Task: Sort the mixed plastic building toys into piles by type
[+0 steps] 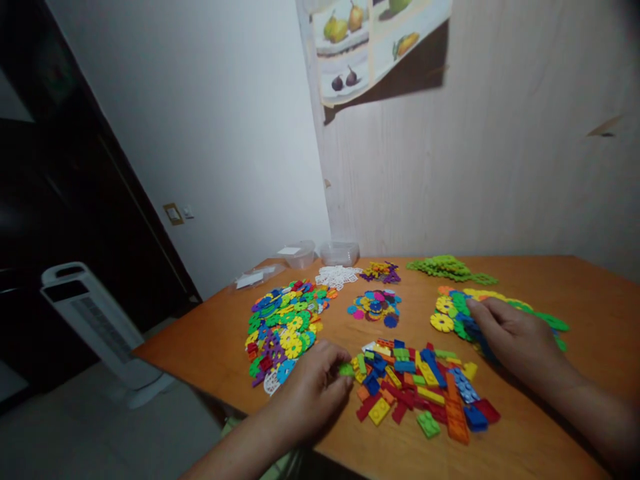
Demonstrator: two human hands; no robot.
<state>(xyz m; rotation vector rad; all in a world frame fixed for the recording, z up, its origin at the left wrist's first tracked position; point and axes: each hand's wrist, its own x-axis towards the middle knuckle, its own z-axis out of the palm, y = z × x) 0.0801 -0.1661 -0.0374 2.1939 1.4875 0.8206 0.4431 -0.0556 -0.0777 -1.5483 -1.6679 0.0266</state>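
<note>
My left hand (317,373) is closed in a pinch on a light green toy brick (345,369) at the left edge of the brick pile (415,380). That pile mixes red, yellow, blue, orange and green pieces. On the right, my right hand (515,330) rests over a heap of notched flower-shaped discs (443,323), mostly yellow, green and blue. Its thumb lies against green discs and its fingers curl in underneath, so what they hold is hidden. A mixed heap of discs and other pieces (285,317) lies just beyond my left hand.
Small round discs (376,307) lie mid-table. Behind them are white lacy pieces (337,276), yellow and purple pieces (381,271) and green pieces (445,267). Clear plastic tubs (340,253) stand near the wall. A white tower-shaped appliance (95,327) stands left of the wooden table (200,340).
</note>
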